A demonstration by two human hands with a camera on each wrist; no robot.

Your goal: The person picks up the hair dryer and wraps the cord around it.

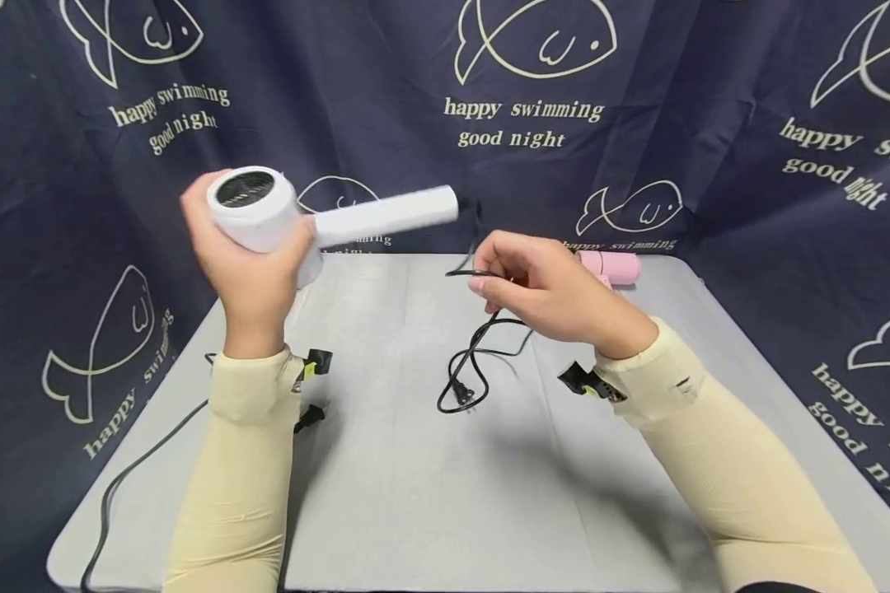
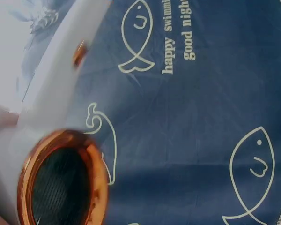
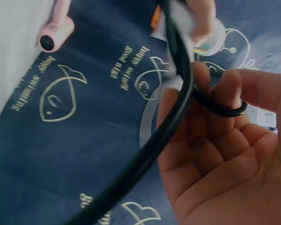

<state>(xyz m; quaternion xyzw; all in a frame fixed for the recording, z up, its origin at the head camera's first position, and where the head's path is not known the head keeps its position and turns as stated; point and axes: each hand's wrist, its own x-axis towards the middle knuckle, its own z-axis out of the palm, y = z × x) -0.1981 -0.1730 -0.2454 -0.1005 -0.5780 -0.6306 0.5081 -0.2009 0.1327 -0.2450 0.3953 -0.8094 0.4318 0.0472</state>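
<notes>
A white hair dryer (image 1: 344, 226) is gripped around its head by the left hand (image 1: 248, 284), in the upper left of the head view, with its handle pointed toward the centre. A black cord (image 1: 477, 350) is pinched between the thumb and fingers of the right hand (image 1: 545, 284), right of centre. Below, a plug (image 1: 463, 395) is seen over the grey table (image 1: 386, 486); contact cannot be told. A pink hair dryer (image 1: 619, 268) is partly hidden behind the right hand.

place: curtained-off workspace | navy "happy swimming" curtains (image 1: 393, 82) on three sides | grey-topped table (image 1: 393, 502) between
</notes>
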